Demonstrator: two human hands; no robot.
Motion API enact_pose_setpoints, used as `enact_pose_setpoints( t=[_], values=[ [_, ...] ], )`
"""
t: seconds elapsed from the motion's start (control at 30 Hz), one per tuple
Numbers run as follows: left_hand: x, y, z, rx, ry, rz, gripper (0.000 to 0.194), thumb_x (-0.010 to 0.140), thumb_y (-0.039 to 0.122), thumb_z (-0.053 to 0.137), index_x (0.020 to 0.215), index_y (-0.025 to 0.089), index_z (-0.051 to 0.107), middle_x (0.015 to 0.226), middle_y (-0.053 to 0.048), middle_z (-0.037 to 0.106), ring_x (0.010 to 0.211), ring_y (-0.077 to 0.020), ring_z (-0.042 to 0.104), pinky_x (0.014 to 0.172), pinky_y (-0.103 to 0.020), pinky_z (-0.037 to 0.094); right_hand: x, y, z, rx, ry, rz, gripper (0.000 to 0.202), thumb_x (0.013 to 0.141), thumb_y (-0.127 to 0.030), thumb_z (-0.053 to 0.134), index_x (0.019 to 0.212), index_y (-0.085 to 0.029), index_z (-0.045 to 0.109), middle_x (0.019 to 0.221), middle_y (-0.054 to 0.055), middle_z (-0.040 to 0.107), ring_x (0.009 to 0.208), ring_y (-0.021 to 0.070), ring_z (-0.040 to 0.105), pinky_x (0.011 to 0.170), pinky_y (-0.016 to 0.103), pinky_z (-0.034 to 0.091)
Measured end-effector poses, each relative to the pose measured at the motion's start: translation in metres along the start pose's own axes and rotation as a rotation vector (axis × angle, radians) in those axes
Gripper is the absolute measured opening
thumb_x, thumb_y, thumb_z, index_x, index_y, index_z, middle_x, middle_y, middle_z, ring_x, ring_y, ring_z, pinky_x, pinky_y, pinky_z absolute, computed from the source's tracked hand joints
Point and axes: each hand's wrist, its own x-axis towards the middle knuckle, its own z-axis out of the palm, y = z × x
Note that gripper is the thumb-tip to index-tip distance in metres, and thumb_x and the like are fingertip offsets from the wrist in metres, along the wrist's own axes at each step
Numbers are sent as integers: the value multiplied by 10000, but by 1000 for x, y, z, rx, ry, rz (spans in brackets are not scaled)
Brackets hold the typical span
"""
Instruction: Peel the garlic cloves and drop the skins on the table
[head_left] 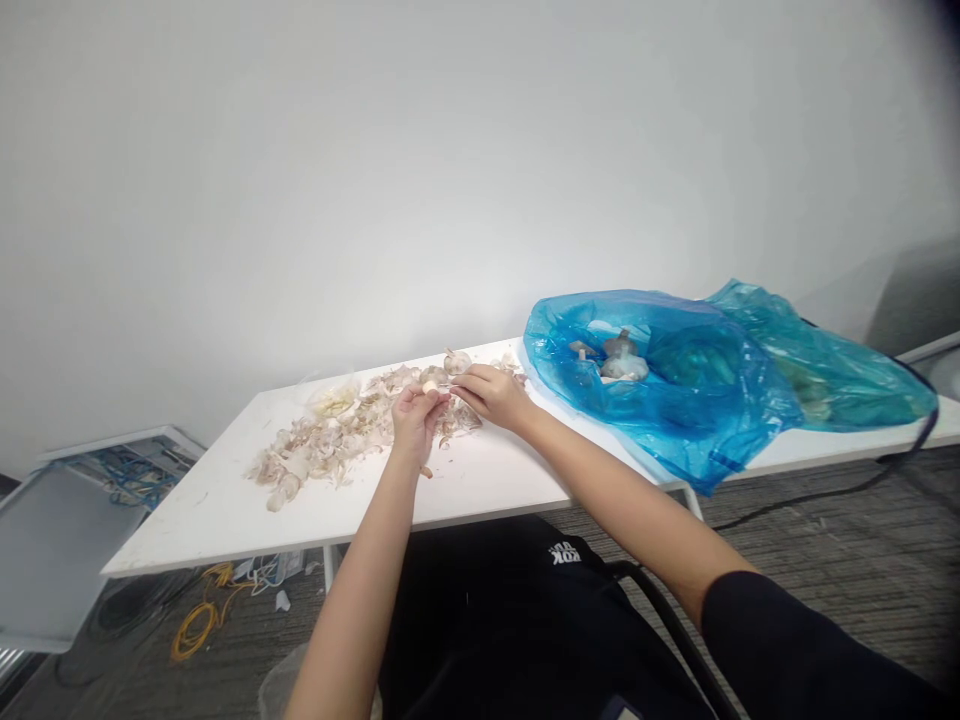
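Over the white table (510,480), my left hand (415,420) is closed in a pinch around a pale garlic clove (430,387). My right hand (491,397) meets it from the right, fingers bent together at the clove; what they grip, if anything, is too small to make out. Behind the hands sit whole garlic bulbs (456,362). A wide heap of papery garlic skins (322,440) spreads to the left of my hands. Towards the back of that heap lies a clear plastic bag with pale yellowish pieces (335,400).
At right, an open blue plastic bag (660,400) holds several garlic bulbs (624,360). Beside it lies a greenish bag (847,370). A wall (450,180) stands behind the table. Coiled yellow cable (193,630) and a grey panel (60,560) are at lower left.
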Motion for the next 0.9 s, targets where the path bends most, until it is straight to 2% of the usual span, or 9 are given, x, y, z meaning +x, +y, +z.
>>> enact_pose_setpoints(
  t=[0.27,0.53,0.9],
  values=[
    [0,-2,0,55,25,65,379,542,254,870,752,158,569,648,18,660,644,-100,663,689,-220,549,0,2,-3,-103,-18,-23,249,976,-302,448,912,-197,664,840,38,643,790,131,566,684,249,418],
    [1,-4,-1,86,19,68,359,565,260,858,761,156,577,662,17,661,631,-100,653,683,-231,541,1,1,-4,-123,-61,53,280,983,-303,414,891,-197,656,845,55,640,819,154,559,707,271,399],
    [-1,-3,-3,84,-43,29,362,579,271,855,864,165,659,729,-22,700,702,-139,676,701,-262,540,1,4,-5,-192,13,119,310,989,-317,395,899,-187,661,813,55,646,774,148,540,670,259,351]
  ],
)
